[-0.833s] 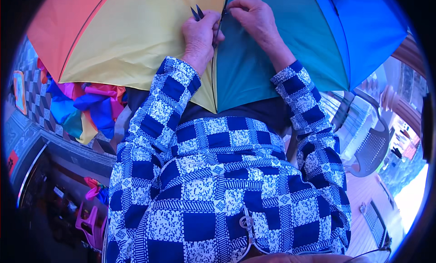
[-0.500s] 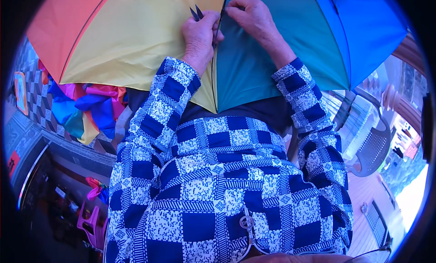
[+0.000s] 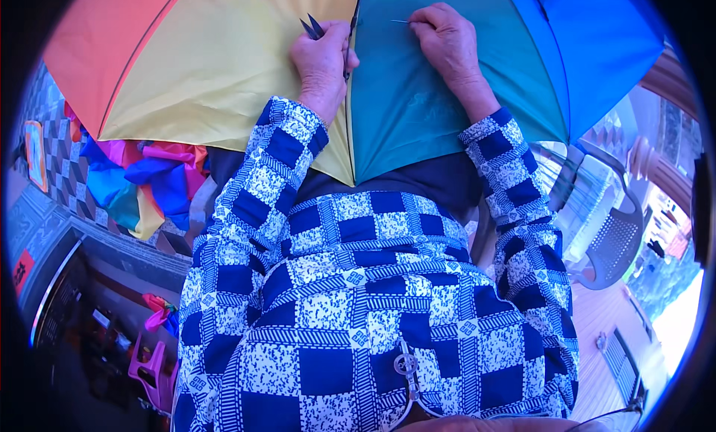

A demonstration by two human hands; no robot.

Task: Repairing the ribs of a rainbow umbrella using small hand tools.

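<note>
One left hand (image 3: 321, 57), one right hand (image 3: 449, 44). One umbrella (image 3: 224, 81), one needle (image 3: 400, 21), one two-bladed tool (image 3: 309, 30). One pink stool (image 3: 155, 372).

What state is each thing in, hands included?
Umbrella: spread open, lightly creased
Left hand: closed around the dark tool
Dark two-pointed tool: tips apart, pointing away from the wearer
Right hand: thumb and fingers pinched
Thin needle-like piece: held in that pinch, pointing left
Multicoloured cloth: crumpled heap

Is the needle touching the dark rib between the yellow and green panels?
Apart: the head view shows green panel between the left end of the needle and the dark rib.
</note>
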